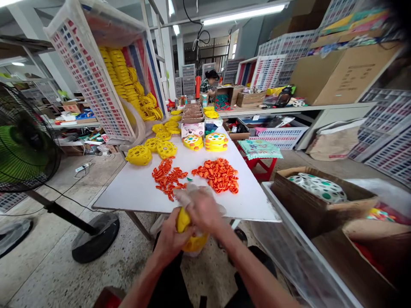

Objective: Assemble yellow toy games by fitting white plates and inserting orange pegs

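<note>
My left hand (170,239) grips a round yellow plastic piece (192,239) from the left, just below the near edge of the white table (135,188). My right hand (201,207) lies over the top of the same piece, blurred by motion, fingers curled on it. Just beyond my hands lie two heaps of small orange plastic parts (219,174) on the table. Farther back sit several yellow perforated discs (138,155) and discs with coloured faces (215,141).
A tilted white crate (93,81) spills yellow discs at the table's far left. A standing fan (25,145) is at left. A cardboard box (317,201) of dotted round parts sits at right. A red stool (261,164) stands beside the table. Another person (210,83) works far back.
</note>
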The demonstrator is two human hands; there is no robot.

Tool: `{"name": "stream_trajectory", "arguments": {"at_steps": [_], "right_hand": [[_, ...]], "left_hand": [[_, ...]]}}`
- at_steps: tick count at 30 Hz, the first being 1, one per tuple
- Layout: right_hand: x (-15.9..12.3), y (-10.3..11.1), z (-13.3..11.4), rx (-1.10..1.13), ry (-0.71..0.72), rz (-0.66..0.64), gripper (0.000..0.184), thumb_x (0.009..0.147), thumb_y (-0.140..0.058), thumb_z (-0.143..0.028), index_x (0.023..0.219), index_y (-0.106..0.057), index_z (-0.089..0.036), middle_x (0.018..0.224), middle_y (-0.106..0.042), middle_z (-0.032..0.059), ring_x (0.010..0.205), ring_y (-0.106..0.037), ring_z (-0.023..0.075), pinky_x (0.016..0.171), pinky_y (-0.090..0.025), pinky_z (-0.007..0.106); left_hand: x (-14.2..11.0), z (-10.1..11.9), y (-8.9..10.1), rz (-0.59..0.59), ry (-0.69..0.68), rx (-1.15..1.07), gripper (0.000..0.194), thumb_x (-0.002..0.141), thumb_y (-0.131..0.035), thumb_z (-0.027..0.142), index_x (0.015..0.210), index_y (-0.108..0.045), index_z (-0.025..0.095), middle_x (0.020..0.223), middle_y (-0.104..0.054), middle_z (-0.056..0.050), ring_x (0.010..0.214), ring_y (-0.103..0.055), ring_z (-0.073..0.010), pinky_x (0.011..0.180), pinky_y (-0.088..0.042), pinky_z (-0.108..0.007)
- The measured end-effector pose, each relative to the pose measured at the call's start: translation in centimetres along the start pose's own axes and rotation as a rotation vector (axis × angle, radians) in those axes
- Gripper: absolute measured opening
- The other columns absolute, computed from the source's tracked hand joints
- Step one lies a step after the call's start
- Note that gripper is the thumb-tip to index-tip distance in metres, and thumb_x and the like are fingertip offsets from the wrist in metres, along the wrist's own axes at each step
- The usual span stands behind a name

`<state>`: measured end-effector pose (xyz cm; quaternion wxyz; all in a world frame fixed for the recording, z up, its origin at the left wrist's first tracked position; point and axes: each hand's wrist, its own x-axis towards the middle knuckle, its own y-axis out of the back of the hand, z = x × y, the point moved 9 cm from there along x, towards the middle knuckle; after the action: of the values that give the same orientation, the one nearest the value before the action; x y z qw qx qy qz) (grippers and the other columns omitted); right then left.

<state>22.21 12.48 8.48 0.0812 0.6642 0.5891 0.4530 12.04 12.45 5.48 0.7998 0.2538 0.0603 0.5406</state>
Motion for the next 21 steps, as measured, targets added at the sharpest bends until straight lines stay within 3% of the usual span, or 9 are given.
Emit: {"name": "stream_trajectory", "arguments": {"at_steps": [2,5,7,10,13,15,18,21], "right_hand": [[-0.8,0.8,1.7,0.021,-0.065,0.054,0.033,0.095,-0.039,-0.018,0.105,-0.071,-0.016,0.102,-0.077,0.0124,0.096,-0.069,0.0262,0.092,-0.049,0.042],[-1.6,0.6,0.7,0.103,0.046,0.048,0.041,0.093,-0.043,-0.018,0.129,-0.064,-0.019,0.132,-0.07,0.0093,0.128,-0.059,0.0266,0.112,-0.037,0.047],[-1.7,0.1,-0.2,0.159,0.065,0.019,0.039,0.094,-0.042,-0.02,0.123,-0.068,-0.02,0.126,-0.073,0.0085,0.123,-0.062,0.0253,0.11,-0.039,0.046],[-1.6,0.3,-0.8,0.198,-0.028,0.074,0.04,0.096,-0.035,-0.02,0.118,-0.069,-0.017,0.119,-0.075,0.0118,0.114,-0.066,0.025,0.103,-0.044,0.045],[-1.7,0.6,-3.5,0.234,0.112,0.109,0.045,0.093,-0.045,-0.022,0.136,-0.06,-0.02,0.138,-0.066,0.0104,0.131,-0.056,0.0271,0.116,-0.03,0.05],[-1.5,0.6,-4.7,0.268,0.197,0.101,0.044,0.092,-0.047,-0.023,0.135,-0.06,-0.023,0.137,-0.067,0.0087,0.129,-0.056,0.0271,0.116,-0.03,0.049],[-0.4,0.3,-2.6,0.355,0.024,0.118,0.035,0.097,-0.039,-0.027,0.112,-0.069,-0.022,0.11,-0.074,0.008,0.103,-0.065,0.0249,0.095,-0.046,0.041],[0.0,-0.9,1.1,0.556,-0.295,0.141,0.04,0.1,-0.035,-0.039,0.088,-0.068,-0.021,0.078,-0.068,0.0027,0.074,-0.061,0.0203,0.069,-0.048,0.031]], "left_hand": [[-0.3,-0.3,0.0,-0.039,0.01,0.03,0.031,0.082,-0.068,0.029,0.112,-0.062,0.021,0.083,-0.074,-0.003,0.072,-0.069,-0.0224,0.065,-0.056,-0.033],[-0.9,-0.5,-0.1,-0.059,-0.029,0.083,0.031,0.078,-0.066,0.024,0.109,-0.062,0.02,0.094,-0.076,-0.007,0.082,-0.071,-0.0256,0.072,-0.056,-0.036],[-1.2,-0.8,0.2,-0.023,-0.018,0.113,0.035,0.079,-0.065,0.024,0.113,-0.06,0.02,0.097,-0.075,-0.008,0.084,-0.07,-0.0266,0.074,-0.056,-0.038],[-1.6,-0.8,1.0,0.027,0.004,0.157,0.033,0.082,-0.066,0.028,0.114,-0.058,0.021,0.092,-0.073,-0.005,0.08,-0.069,-0.0248,0.07,-0.056,-0.037],[-1.8,0.4,2.3,0.089,-0.068,0.13,0.023,0.078,-0.066,0.025,0.101,-0.061,0.022,0.092,-0.074,-0.007,0.085,-0.07,-0.0268,0.076,-0.058,-0.039],[-2.1,0.7,3.4,0.15,-0.057,0.131,0.023,0.077,-0.067,0.026,0.099,-0.061,0.022,0.092,-0.074,-0.007,0.082,-0.07,-0.0267,0.074,-0.059,-0.039],[-3.0,0.7,4.1,0.181,0.006,0.163,0.031,0.081,-0.071,0.033,0.108,-0.06,0.022,0.093,-0.073,-0.005,0.08,-0.069,-0.0237,0.07,-0.059,-0.036],[-4.0,1.0,4.2,0.187,0.001,0.179,0.033,0.084,-0.071,0.035,0.112,-0.06,0.022,0.097,-0.073,-0.005,0.083,-0.071,-0.0228,0.073,-0.059,-0.034]]}}
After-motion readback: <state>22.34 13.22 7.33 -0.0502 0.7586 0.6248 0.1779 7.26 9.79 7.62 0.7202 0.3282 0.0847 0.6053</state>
